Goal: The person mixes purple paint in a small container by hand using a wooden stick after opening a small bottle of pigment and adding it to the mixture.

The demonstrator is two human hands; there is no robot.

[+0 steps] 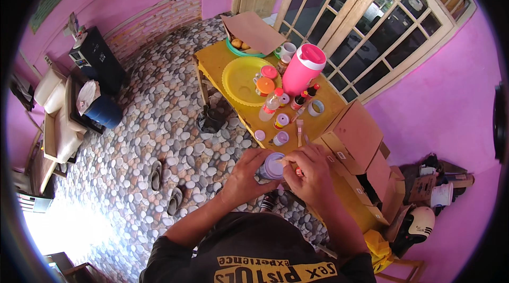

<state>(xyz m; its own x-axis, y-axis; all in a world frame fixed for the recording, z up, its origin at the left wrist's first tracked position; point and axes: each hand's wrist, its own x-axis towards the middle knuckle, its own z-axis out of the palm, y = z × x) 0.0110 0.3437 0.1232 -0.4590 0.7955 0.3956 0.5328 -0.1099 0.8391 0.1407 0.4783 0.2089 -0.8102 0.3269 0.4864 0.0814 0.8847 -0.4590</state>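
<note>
One lilac-lidded jar (273,167), at the bench's (214,59) near long edge: your left grip (246,174) wraps it; your right grip (309,170) is narrow at its lid, any pinched item impossible to tell. Far end: green basin (231,48), round brown produce (238,43) inside; yellow tray (236,85), holding an orange-lidded container (265,86). Wall side: pink jug (299,79), lidded; open cup (317,112), contents unclear.

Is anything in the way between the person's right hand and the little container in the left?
Nothing visible: the right hand is right at the rim of the purple-topped container in the left hand. The nearest purple-topped pot stands beyond them on the yellow table.
</note>
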